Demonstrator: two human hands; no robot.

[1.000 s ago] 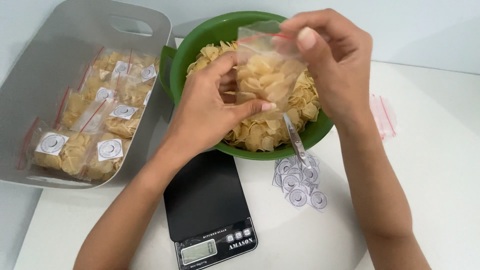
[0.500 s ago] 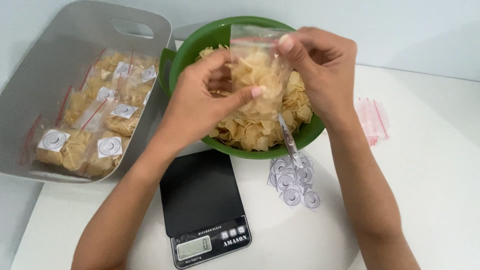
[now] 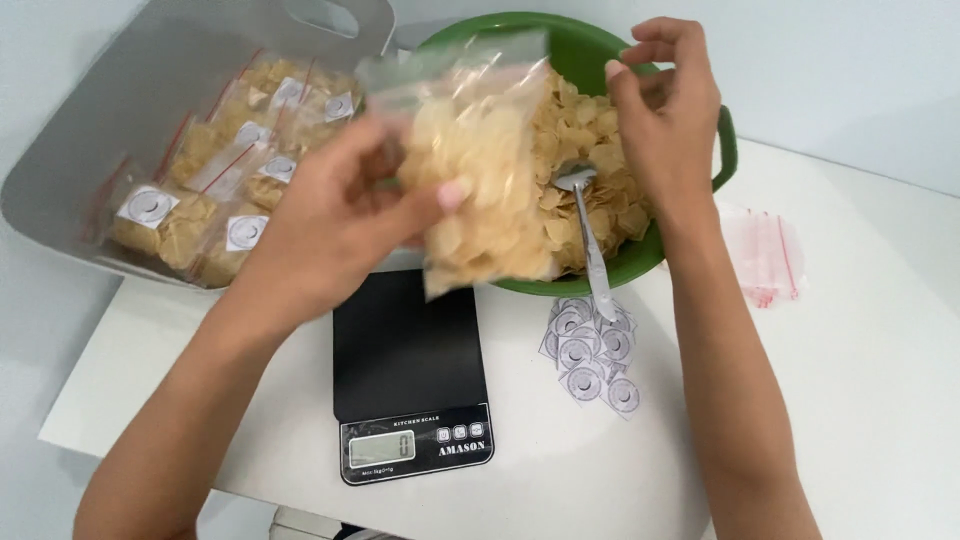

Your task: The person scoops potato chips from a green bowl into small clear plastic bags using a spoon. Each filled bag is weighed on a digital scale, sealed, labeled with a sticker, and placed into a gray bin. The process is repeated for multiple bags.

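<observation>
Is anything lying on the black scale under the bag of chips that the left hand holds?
Nothing visible. The left hand holds the bag of chips above the scale, whose platform shows bare. The spoon rests in the green bowl.

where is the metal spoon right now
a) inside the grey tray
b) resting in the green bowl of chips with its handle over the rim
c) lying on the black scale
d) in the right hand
b: the metal spoon lies bowl-down on the chips in the round green plastic bowl, its handle sticking out over the near rim, and no hand touches it.
</observation>
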